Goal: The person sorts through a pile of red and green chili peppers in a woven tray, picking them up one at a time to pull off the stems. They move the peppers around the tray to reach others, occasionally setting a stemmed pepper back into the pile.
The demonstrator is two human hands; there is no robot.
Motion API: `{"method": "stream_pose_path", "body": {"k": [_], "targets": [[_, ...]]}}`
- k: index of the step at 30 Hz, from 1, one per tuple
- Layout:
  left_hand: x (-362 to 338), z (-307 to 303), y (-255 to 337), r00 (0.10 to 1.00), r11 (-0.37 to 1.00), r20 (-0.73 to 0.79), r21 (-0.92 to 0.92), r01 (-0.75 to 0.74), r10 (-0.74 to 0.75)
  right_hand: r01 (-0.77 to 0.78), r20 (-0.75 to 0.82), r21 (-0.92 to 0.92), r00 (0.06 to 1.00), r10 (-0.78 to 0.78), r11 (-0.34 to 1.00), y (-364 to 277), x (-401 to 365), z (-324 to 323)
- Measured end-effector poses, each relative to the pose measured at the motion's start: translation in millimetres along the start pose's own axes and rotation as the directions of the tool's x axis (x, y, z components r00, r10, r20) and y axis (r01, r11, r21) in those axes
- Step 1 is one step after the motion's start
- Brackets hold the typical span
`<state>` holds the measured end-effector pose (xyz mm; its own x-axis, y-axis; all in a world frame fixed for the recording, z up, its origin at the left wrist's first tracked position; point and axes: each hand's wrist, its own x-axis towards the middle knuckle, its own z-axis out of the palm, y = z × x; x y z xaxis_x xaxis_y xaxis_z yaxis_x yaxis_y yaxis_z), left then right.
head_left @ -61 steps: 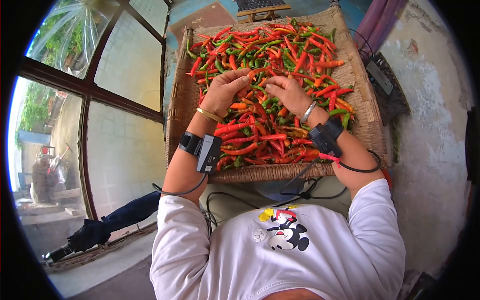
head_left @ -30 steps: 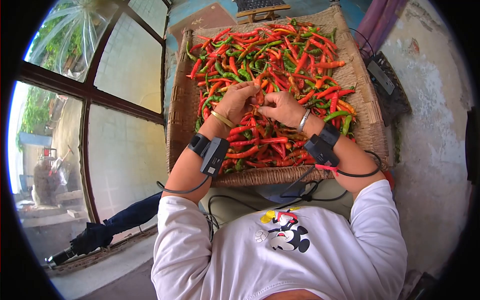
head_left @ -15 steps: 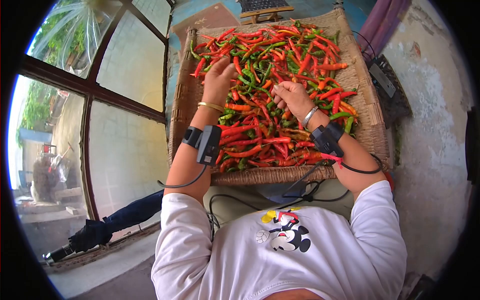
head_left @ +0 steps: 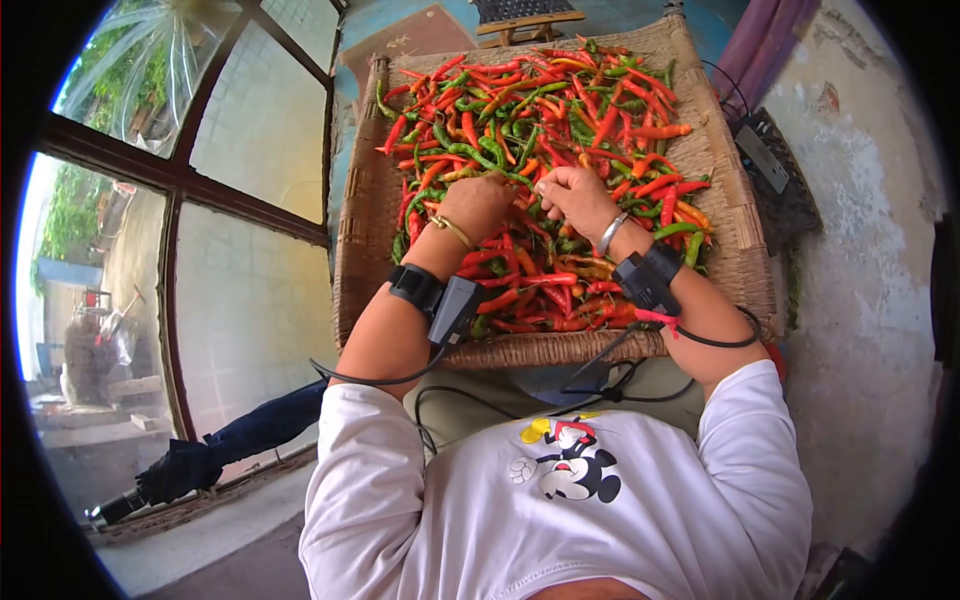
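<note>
Red, green and orange chili peppers [head_left: 560,278] lie heaped in a thick layer on a woven bed frame [head_left: 722,150]. Over the middle of the heap, my left hand [head_left: 478,207] is bent inward with its fingers curled. The back of the hand hides most of the fingers and anything between them. Just to its right, my right hand [head_left: 582,203] is closed, thumb pressed to the forefinger. What it pinches, if anything, is too small to make out. A small gap separates the two hands.
A window with a dark frame [head_left: 180,180] stands at the left, with a folded dark umbrella [head_left: 265,428] below it. Black cables [head_left: 620,378] run from the wrist devices across my lap. A small wooden stool [head_left: 530,25] stands beyond the bed, and a rough wall [head_left: 860,250] rises at the right.
My left hand has moved right and down toward my right hand, its fingers now curled inward. My right hand has stayed almost in place.
</note>
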<state>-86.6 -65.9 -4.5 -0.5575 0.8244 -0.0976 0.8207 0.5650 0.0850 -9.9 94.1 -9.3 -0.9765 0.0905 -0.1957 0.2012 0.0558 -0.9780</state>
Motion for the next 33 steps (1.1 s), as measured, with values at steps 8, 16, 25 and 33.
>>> {"method": "stream_pose_path", "body": {"k": [8,16,25,33], "targets": [[-1,-14,-21,0.926,0.928,-0.359,-0.371,-0.028,-0.116,-0.010,-0.216,0.107,0.976,0.033,0.994,-3,2,-5],[6,9,-21,0.888,0.560,-0.157,-0.818,0.128,-0.433,0.255,-0.417,-0.038,0.874,-0.248,0.966,13,10,6],[1,-12,-3,0.881,-0.272,0.198,-0.959,0.082,-0.430,0.196,-0.013,-0.174,0.979,-0.201,0.965,2,-5,14],[1,-5,5,0.920,-0.431,0.298,-0.887,0.167,-0.256,0.358,0.140,-0.575,0.929,-0.342,0.736,0,-9,13]]}}
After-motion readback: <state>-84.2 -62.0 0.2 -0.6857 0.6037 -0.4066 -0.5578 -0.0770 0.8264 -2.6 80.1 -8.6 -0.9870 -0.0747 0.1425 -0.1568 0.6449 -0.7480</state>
